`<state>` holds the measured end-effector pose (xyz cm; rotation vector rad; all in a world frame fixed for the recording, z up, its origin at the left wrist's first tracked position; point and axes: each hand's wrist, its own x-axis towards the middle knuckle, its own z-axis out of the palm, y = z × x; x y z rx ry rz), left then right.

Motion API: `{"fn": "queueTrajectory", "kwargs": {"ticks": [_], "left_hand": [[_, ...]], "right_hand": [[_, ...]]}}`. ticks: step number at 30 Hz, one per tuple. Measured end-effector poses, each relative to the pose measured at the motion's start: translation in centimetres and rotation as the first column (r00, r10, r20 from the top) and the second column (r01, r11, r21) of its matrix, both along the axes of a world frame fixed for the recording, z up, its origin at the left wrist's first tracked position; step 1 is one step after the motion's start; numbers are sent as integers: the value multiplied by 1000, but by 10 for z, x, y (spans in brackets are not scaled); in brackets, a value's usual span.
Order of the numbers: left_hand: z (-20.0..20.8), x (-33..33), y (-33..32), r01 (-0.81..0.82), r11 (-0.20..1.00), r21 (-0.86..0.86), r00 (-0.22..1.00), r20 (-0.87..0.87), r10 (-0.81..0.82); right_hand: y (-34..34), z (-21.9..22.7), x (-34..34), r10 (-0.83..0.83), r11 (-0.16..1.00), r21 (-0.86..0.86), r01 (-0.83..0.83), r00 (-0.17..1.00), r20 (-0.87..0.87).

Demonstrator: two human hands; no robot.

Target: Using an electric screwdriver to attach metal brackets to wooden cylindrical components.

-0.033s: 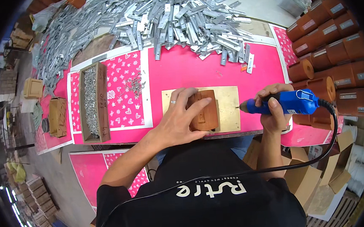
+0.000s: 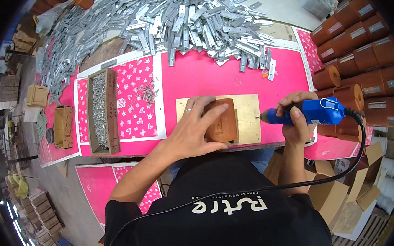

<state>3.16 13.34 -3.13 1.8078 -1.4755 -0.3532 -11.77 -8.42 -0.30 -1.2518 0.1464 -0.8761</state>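
A reddish-brown wooden block [image 2: 227, 123] with a curved face rests on a gold-coloured flat plate [image 2: 250, 124] at the table's front edge. My left hand [image 2: 195, 130] is wrapped round the block's left side, fingers over its far end and thumb along its near end. To the right, my right hand [image 2: 296, 118] grips a blue electric screwdriver [image 2: 324, 110]. Its dark nose points left at the block, with a gap between them over the plate. A black cord [image 2: 337, 175] runs from its rear end across my front.
Grey metal strips [image 2: 199, 24] lie heaped along the table's far side. On the left stand a wooden tray [image 2: 112, 110] full of screws and scattered loose screws [image 2: 148, 93]. Brown pieces [image 2: 366, 58] with metal strips are stacked at right. Open cardboard boxes [image 2: 330, 196] stand below them.
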Motion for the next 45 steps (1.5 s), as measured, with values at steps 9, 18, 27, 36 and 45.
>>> {"fn": "queueTrajectory", "kwargs": {"ticks": [9, 18, 27, 36, 45], "left_hand": [[-41, 125, -18, -765, 641, 63, 632, 269, 727], [-16, 105, 19, -807, 591, 10, 580, -178, 795], [19, 79, 8, -135, 987, 88, 762, -628, 160], [-2, 62, -51, -46, 969, 243, 930, -345, 130], [4, 78, -41, -127, 963, 236, 888, -405, 217]], "right_hand": [[4, -21, -5, -146, 979, 126, 161, 982, -124], [-5, -15, -1, -14, 988, -157, -5, 993, -116], [31, 20, 28, -164, 986, -33, 162, 984, -67], [-8, -8, -3, -139, 973, -200, 116, 985, -104], [-4, -11, 15, -57, 998, -37, 53, 991, -123]]}}
